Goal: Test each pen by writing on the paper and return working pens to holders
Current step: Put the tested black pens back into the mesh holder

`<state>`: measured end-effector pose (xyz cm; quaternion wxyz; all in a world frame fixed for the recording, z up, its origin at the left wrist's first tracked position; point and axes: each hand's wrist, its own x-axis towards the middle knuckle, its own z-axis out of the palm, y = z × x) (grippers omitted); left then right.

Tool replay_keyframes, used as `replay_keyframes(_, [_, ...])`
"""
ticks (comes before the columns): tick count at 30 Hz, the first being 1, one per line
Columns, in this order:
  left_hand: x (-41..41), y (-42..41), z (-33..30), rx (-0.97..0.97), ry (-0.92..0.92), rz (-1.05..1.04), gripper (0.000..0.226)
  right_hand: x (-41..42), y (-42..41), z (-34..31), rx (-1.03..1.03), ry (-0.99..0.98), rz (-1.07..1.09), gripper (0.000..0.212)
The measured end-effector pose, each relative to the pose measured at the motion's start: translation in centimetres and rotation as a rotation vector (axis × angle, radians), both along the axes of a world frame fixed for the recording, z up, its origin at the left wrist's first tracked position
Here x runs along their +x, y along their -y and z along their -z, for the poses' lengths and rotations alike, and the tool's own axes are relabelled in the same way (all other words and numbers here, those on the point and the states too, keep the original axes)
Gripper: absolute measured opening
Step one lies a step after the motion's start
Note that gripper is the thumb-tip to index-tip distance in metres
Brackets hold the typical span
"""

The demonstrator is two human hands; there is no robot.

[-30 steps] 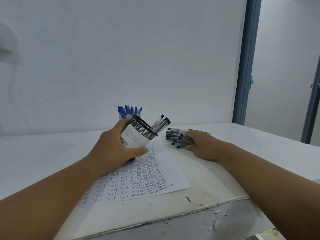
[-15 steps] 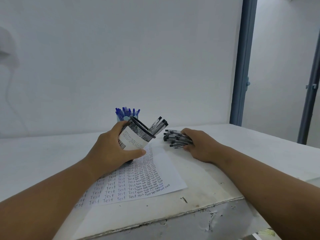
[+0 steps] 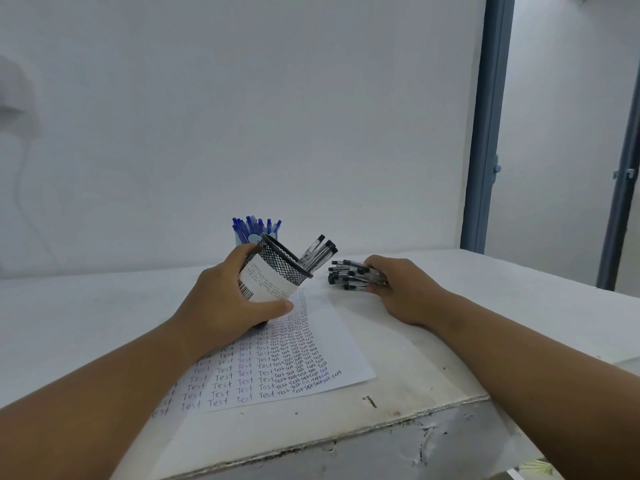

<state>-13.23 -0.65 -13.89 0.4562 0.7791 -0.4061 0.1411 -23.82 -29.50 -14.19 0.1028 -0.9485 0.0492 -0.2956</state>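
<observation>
Pens with black caps lie bunched in a heap on the white table, and the right hand is curled over the near end of the heap, fingers wrapped round the bundle and resting on the tabletop. The left hand grips a black mesh holder by its white labelled lower part, thumb across the front and fingers round the back. That holder is tilted, its open mouth leaning toward the heap, and a few black-capped pens stick out of it at a slant. Its base is hidden behind the hand, so whether it touches the table cannot be told. Beneath the left hand lies a sheet of paper, covered in rows of the handwritten word "Test". Behind the tilted holder stands a light blue holder full of blue pens. A small screw lies on the table near the paper's front corner.
</observation>
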Motion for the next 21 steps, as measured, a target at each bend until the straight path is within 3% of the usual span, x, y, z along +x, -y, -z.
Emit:
replay_keyframes(6, [0.1,0.0,0.1,-0.008,-0.020,0.008,0.089,-0.1,-0.5,-0.2,0.034,0.015,0.012,0.007])
replay_keyframes(11, [0.0,0.1,0.0,-0.002,-0.016,0.009,0.089,-0.4,-1.4,-1.2,0.077,0.159,-0.015,0.012])
replay_keyframes(15, [0.0,0.2,0.0,0.001,-0.054,0.039,0.089,-0.2,-3.6,-3.5,0.286,0.363,-0.100,0.018])
replay_keyframes(21, [0.2,0.1,0.0,0.013,-0.032,0.033,0.085,0.4,-8.6,-9.1,0.703,0.642,-0.268,0.010])
